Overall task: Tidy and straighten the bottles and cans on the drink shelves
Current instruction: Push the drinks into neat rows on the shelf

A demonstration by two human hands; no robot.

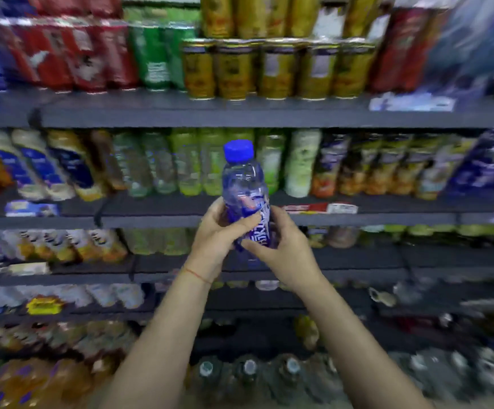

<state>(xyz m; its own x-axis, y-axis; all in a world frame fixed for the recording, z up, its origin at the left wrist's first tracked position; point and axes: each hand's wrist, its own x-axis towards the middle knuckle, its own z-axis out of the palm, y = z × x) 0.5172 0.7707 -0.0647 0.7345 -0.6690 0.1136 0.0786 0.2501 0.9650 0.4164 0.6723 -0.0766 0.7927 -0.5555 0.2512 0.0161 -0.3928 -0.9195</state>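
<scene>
Here, at far left on the top shelf (240, 113), red cans (71, 54) stand in a row, then green cans (157, 57), then gold cans (269, 72) toward the middle and right. On the shelf below, white-and-blue bottles (33, 166) lean at the left, and pale green bottles (186, 163) stand just right of them. In front of that shelf, the left hand (219, 231) wraps around the lower body of a clear bottle (244, 178) with a blue cap (239, 149), fingers curled onto its purple label. The bottle is held upright in the air, off any shelf. The right hand (281, 246) grips the same bottle from the other side, thumb pressed on the label. Farther right, dark-labelled juice bottles (387, 169) fill the row. The whole view is motion-blurred, so label text is unreadable.
</scene>
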